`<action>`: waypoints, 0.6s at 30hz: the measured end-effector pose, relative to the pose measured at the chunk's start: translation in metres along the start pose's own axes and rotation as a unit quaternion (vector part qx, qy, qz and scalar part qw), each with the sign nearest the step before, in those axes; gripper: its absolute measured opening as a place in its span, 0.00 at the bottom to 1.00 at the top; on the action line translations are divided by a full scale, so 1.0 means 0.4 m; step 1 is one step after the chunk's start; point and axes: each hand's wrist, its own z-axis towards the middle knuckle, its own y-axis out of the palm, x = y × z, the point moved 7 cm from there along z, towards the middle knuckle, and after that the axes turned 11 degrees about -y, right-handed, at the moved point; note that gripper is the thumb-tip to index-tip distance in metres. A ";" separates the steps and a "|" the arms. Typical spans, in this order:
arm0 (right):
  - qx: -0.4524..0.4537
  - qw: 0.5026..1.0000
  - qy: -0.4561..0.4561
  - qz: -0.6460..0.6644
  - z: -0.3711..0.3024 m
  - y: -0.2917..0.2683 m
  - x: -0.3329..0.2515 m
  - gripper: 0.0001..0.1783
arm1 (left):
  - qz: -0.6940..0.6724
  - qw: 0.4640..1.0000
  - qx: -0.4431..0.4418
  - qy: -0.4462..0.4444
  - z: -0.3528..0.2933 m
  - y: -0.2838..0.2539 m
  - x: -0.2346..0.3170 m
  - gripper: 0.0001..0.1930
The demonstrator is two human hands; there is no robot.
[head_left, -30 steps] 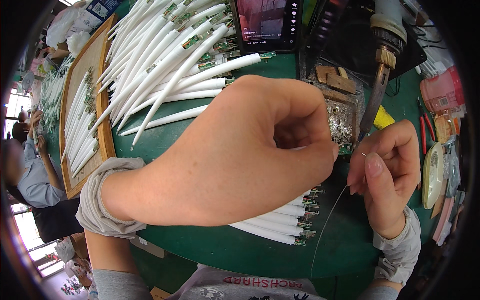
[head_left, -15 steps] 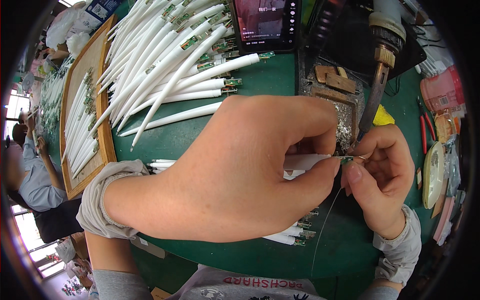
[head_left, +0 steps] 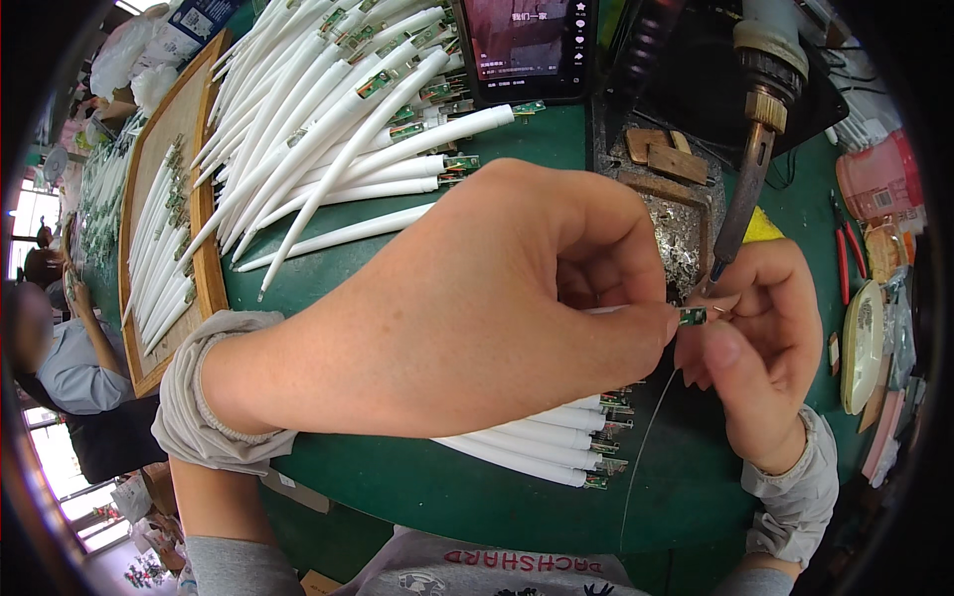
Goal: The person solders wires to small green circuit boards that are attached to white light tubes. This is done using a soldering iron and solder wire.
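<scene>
My left hand is closed around a white tapered tube, mostly hidden by the fingers. From its end, past my thumb tip, sticks a small green circuit board. My right hand pinches a thin solder wire, which trails down across the table from under its fingers. The soldering iron points downward, its tip just above the circuit board and close to my right fingers; whether it touches the board cannot be made out. Beneath my left wrist lies a row of white tubes with circuit boards at their right ends.
A large pile of white tubes lies back left, beside a wooden-framed tray. A phone stands behind. Right of it is a metal-flecked tray with wooden blocks; red-handled pliers lie far right. Another person sits at left.
My left hand has rolled and risen slightly, so the tube it holds is more hidden and more of the row below shows. My right thumb has shifted a little near the board.
</scene>
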 end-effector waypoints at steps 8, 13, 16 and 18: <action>0.028 0.999 0.005 0.030 0.003 0.006 -0.001 0.17 | 0.006 1.000 0.027 0.015 0.006 -0.012 0.009 0.04; 0.012 1.000 -0.017 0.017 0.006 0.007 -0.007 0.15 | 0.010 0.999 0.026 0.023 0.006 -0.013 0.015 0.04; 0.009 0.999 -0.029 0.011 0.005 0.009 0.001 0.13 | 0.016 0.999 0.026 0.023 0.009 -0.013 0.014 0.04; 0.010 0.999 -0.036 0.007 0.007 0.008 -0.003 0.12 | 0.013 0.999 0.021 0.030 0.011 -0.013 0.018 0.04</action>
